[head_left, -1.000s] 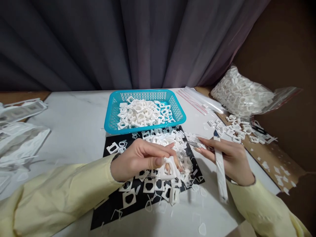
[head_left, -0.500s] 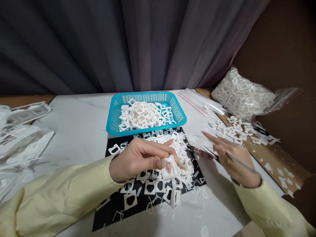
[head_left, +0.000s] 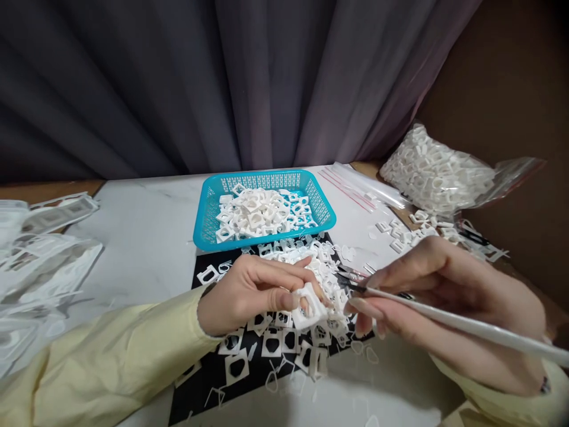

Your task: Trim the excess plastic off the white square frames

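Note:
My left hand [head_left: 251,293] pinches a white plastic frame [head_left: 306,323] with a rounded opening, above the black mat [head_left: 202,373]. Scattered under and around it are a pile of similar white frames and thin offcuts [head_left: 322,261]. Close to the camera on the right, my right hand [head_left: 471,296] grips a long, thin, white-handled tool with a dark tip [head_left: 480,329], held like a pen. Its tip points left at the held frame but stays apart from it; its exact kind is unclear. A metal tool [head_left: 351,273] lies partly hidden beyond the right fingers.
A blue basket [head_left: 204,240] of white frames stands behind the mat. At right sit a full clear bag [head_left: 438,169], flat zip bags [head_left: 368,185] and loose white pieces [head_left: 420,219]. Bags of white frames [head_left: 57,261] lie at left, with a dark curtain [head_left: 213,89] behind.
My right hand has put down the metal tool, turned the white-handled tool to a pen-like grip and come nearer the camera. My left hand keeps holding the frame, almost still.

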{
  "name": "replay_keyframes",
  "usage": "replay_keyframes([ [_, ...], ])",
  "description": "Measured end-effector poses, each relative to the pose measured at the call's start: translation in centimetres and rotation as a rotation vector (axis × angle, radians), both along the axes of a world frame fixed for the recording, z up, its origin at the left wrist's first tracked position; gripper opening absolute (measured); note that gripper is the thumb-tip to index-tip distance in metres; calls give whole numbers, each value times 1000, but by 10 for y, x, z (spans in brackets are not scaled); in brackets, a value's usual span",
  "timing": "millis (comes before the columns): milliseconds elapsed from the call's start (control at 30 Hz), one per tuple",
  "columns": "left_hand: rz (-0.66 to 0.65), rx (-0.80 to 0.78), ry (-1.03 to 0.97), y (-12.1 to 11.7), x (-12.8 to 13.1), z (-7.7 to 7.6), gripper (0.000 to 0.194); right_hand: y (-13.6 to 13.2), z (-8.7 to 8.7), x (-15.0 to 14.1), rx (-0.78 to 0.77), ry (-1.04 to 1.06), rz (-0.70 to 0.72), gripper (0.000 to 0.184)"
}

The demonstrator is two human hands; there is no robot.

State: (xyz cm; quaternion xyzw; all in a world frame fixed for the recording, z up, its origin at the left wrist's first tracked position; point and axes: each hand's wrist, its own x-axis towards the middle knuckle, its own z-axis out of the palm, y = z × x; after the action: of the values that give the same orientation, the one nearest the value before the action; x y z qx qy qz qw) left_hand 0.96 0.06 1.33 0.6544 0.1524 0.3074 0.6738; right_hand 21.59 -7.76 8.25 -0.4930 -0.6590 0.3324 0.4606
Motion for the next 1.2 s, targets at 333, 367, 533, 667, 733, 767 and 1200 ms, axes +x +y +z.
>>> replay_keyframes([
  [333,49,-300,-35,-1,2,-3,22,36,-1,5,-217,150,214,14],
  [367,51,-340,-40,-2,3,-2,22,37,-2,4,-192,112,210,13],
  [533,13,-524,-73,-6,3,0,18,37,-4,0,-102,10,230,4],
  [667,26,-620,-95,-8,4,1,16,36,-5,-5,-192,49,278,6],
  [733,41,-651,-105,-9,5,2,15,35,-6,-7,-205,70,289,9],
  [767,46,-656,-105,-10,6,2,15,35,-6,-8,-198,67,289,11],
  [1200,41,-672,-107,-14,8,2,12,27,-17,-15,147,-199,220,15],
])
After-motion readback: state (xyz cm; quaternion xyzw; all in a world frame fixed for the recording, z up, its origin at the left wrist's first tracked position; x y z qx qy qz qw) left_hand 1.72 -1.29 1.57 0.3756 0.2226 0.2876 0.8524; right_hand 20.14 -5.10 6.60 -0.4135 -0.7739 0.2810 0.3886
